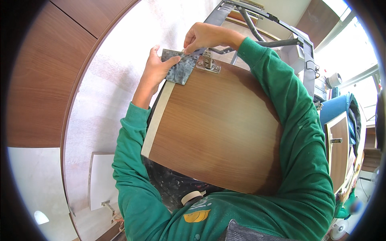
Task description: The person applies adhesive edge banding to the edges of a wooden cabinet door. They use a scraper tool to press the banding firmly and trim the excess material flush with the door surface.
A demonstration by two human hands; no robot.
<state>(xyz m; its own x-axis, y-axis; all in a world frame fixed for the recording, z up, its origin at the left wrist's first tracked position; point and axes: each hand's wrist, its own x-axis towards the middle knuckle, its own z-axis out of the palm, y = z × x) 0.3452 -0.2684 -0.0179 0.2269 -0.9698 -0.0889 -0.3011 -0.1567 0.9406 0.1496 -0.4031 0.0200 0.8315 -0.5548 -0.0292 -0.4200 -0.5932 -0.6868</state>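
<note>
A wood-grain cabinet door panel point(217, 124) lies before me, with a pale strip point(158, 120) down its left edge. My left hand point(156, 68) is closed on a dark grey marbled square plate point(181, 70), its thumb on the face. The plate overlaps the panel's far left corner. Just beyond that corner, my right hand point(200, 37) is pinched at the plate's far edge, by a small pale bit I cannot make out. A metal cabinet hinge point(208, 64) is fixed at the panel's far edge, right of the plate.
A grey metal frame point(277, 22) stands beyond the panel. Below the panel, near my body, sits a cream-coloured roll point(191, 197). Another hinged door panel point(337, 150) stands at right. Brown wooden panels point(44, 80) and a white panel point(100, 180) are at left.
</note>
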